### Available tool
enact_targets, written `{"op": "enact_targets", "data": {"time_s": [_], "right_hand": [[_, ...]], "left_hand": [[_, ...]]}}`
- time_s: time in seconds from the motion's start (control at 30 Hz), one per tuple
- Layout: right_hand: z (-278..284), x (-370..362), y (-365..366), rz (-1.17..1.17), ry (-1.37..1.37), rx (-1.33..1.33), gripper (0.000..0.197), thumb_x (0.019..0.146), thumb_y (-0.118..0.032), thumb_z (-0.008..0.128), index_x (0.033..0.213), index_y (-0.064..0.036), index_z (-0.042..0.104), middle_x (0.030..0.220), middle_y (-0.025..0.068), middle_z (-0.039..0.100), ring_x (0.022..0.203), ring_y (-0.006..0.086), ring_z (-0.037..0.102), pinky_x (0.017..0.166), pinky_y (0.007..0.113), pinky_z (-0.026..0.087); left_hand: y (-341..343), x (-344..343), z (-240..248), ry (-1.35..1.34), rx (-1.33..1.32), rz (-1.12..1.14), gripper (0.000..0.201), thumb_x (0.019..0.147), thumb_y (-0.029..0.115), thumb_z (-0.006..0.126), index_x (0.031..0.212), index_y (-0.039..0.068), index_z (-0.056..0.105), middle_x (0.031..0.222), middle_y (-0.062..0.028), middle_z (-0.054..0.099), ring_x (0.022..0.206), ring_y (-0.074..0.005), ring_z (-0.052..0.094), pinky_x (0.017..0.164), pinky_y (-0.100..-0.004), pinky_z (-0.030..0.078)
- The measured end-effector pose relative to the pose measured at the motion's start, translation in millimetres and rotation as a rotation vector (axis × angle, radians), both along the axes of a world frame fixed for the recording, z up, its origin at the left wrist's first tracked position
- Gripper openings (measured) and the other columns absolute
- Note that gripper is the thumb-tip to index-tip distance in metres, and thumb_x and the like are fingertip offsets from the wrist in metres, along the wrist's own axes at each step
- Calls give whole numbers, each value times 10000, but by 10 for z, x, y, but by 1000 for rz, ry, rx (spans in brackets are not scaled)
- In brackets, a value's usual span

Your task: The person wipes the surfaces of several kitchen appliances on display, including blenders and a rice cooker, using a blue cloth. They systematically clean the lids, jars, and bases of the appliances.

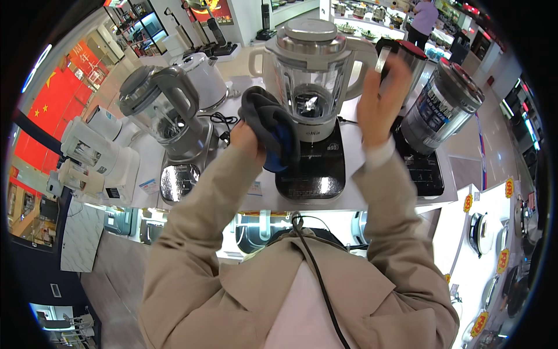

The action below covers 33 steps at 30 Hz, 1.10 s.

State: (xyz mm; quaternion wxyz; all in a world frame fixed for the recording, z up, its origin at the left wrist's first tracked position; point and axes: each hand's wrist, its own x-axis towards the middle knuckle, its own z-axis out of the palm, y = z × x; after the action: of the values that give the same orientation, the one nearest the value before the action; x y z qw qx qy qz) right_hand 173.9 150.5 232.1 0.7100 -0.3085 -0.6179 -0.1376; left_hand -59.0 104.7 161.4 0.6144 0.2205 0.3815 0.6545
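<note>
In my left hand point(246, 139) is a bunched dark grey and blue cloth point(272, 119), held against the left side of the middle blender point(318, 129). This blender has a clear jar, a beige handle and a glossy black base. My right hand point(381, 104) is raised just right of the jar's handle point(363, 61), with its fingers stretched out and somewhat blurred; nothing shows in it. Whether it touches the handle I cannot tell. Partly behind that hand stands a jar with a red lid point(411, 49).
A silver-grey blender point(165, 110) and a white kettle point(204, 81) stand to the left, with white blenders point(87, 145) beyond. On the right is a dark-lidded blender point(444, 107). A black cable point(221, 119) lies on the white counter point(148, 168). Farther back, a person point(423, 20) stands by shelves.
</note>
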Motion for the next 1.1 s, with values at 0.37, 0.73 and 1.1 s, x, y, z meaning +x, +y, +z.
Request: {"op": "enact_targets", "data": {"time_s": [0.37, 0.73, 1.1], "right_hand": [[-839, 339, -593, 126, 620, -487, 311, 868, -28, 620, 1167, -18, 535, 1108, 90, 569, 991, 196, 550, 918, 319, 428], [-1988, 82, 2042, 580, -194, -967, 281, 900, -177, 563, 1134, -27, 600, 1022, 99, 642, 920, 210, 580, 827, 338, 456], [-2469, 374, 1721, 257, -280, -1044, 305, 904, -294, 485, 984, -78, 685, 916, 172, 679, 843, 403, 624, 751, 451, 480]], "left_hand": [[-934, 406, 342, 1124, 631, -268, 537, 904, 161, 626, 1346, -76, 431, 1387, -230, 470, 1337, -258, 400, 1071, -353, 326], [-999, 849, -660, 2040, 398, -169, 833, 568, 314, 864, 1289, 125, 491, 1415, -208, 327, 1349, -442, 260, 972, -707, 251], [-898, 746, -933, 1816, 522, 28, 856, 469, 217, 902, 1227, 116, 516, 1353, -177, 356, 1331, -454, 259, 993, -705, 235]]}}
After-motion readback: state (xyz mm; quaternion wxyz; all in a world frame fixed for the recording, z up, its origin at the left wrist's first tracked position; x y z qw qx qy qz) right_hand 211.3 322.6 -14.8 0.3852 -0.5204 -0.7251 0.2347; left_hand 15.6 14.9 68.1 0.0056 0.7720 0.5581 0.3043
